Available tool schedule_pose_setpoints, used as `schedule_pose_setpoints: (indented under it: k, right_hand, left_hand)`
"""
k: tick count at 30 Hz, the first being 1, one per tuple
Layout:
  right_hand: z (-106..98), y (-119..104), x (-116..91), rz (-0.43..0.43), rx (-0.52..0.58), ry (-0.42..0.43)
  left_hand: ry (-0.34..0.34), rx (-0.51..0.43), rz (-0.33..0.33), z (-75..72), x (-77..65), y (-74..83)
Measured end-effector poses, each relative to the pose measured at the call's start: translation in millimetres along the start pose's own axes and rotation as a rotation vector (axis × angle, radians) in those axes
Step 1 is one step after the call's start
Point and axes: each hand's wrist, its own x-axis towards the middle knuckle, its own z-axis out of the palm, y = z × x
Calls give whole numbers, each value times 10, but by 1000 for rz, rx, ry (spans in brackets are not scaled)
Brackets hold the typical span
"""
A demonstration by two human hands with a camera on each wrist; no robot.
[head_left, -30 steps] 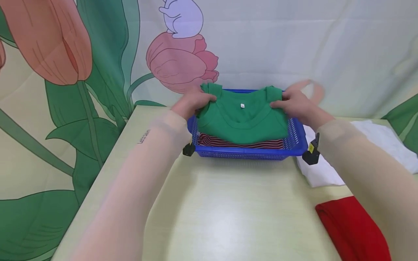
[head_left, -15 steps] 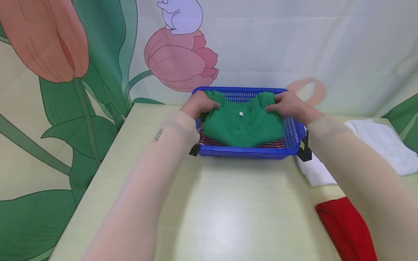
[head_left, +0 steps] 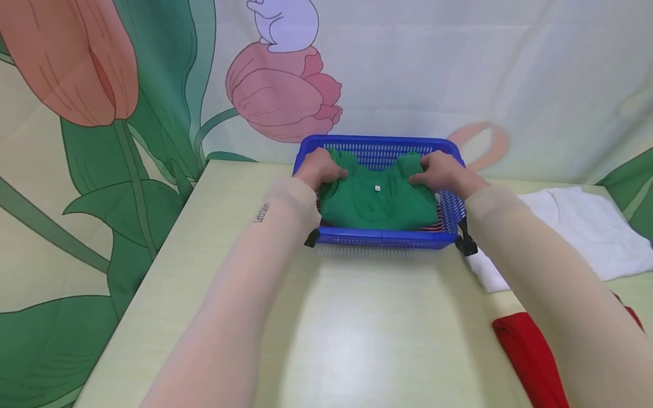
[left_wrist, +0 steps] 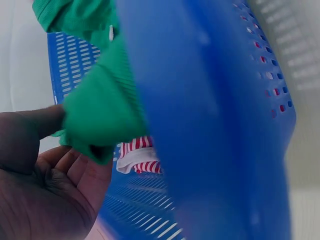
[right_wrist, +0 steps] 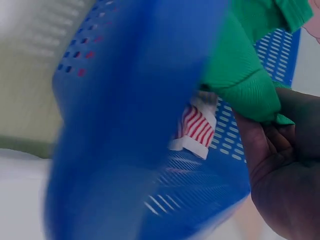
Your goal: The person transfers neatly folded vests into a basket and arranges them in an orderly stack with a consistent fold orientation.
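Observation:
A folded green shirt [head_left: 380, 201] with a small white tag at its neckline lies inside the blue plastic basket [head_left: 382, 234]. My left hand [head_left: 320, 168] pinches its left shoulder between thumb and fingers; my right hand [head_left: 442, 171] pinches the right shoulder the same way. Under the green shirt is a red-and-white striped garment [left_wrist: 141, 155], of which only edges show. In the right wrist view its striped corner [right_wrist: 197, 127] sits near the basket's slotted wall, below the green cloth. Both hands are within the basket's rim.
White folded cloth [head_left: 586, 226] lies on the table to the right of the basket, partly behind my right forearm. Nearer on the right is a red folded garment [head_left: 530, 351]. A curtain printed with flowers [head_left: 285, 93] hangs behind the table [head_left: 367, 328].
Both hands have lowered the green shirt into the basket and come slightly closer together. The basket's back rim now shows, and the shirt covers more of the striped garment.

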Motion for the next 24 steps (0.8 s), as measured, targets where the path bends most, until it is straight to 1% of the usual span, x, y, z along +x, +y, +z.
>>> schedule_pose_setpoints:
  k: [4,8,9,11,16,20,24]
  right_hand:
    - [57,15,-1,1,-14,-17]
    - [43,-2,-25,-12,-54,3]
    - [32,-7,-35,-17,-70,11]
    - [19,-3,-41,-25,-96,27]
    - [40,31,-29,-4,-110,16]
    - [64,59,-19,20,-112,-11]
    - [49,76,-16,24,-117,-32]
  left_hand:
    - [-3,-5,1,48,19,-25]
    - [13,21,3,58,15,-70]
    - [19,20,1,59,10,-80]
    - [43,45,20,70,5,-94]
    - [89,92,54,142,13,-106]
    - [97,96,38,199,3,-86]
    - [111,110,8,218,-11,-70]
